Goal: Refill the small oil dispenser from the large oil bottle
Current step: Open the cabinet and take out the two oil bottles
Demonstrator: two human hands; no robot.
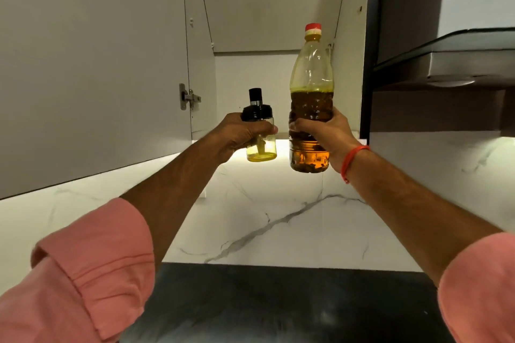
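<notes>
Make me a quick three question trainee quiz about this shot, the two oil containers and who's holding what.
1. True or false: the large oil bottle has its red cap on.
2. Which hand grips the small oil dispenser? A) left hand B) right hand C) neither
3. Fill in: the dispenser's oil level is ____ (low/full).

Key: 1 true; 2 A; 3 low, only a shallow yellow layer at the bottom.
</notes>
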